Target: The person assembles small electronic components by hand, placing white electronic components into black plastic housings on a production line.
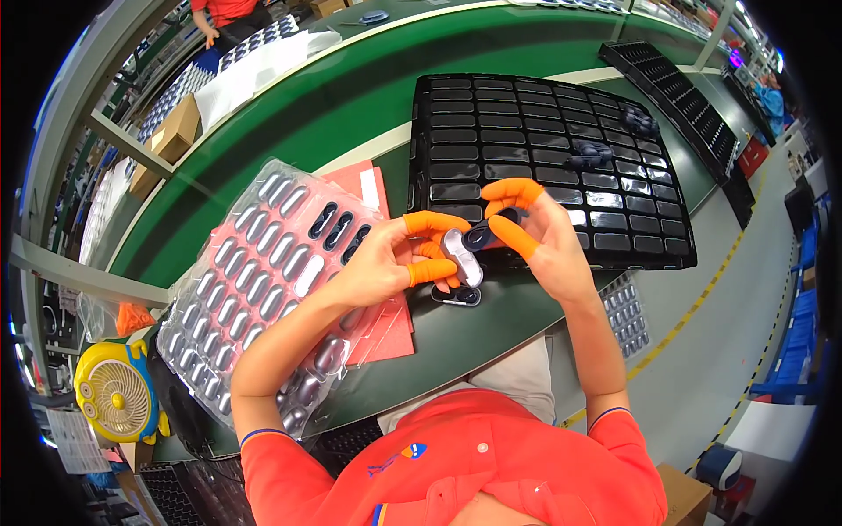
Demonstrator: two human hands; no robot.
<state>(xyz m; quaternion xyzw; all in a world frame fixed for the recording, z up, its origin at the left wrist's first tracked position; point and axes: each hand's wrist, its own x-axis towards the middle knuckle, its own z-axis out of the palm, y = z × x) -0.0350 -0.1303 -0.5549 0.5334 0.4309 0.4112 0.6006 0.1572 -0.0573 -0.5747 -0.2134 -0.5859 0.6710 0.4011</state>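
Note:
My left hand (399, 254), with orange finger cots, grips a silver-white oval shell (462, 259) between thumb and fingers. Close beside it, my right hand (537, 230), also in orange cots, pinches a dark oval piece (478, 235) that looks like a matching casing part. The two pieces nearly meet; whether they touch I cannot tell. Just below the left fingertips, another dark oval part (458, 296) lies on the green tabletop (478, 342). Left of my hands, a clear blister tray (254, 254) holds rows of silver oval shells, with a few dark ones near its upper right.
A large black compartment tray (544, 167) lies ahead to the right, bearing two clusters of dark small parts (590, 156). Pink foam sheets (386, 337) are under the clear tray. A yellow-and-blue fan (118, 392) stands at left. A green conveyor belt (263, 131) runs behind; another person works beyond it.

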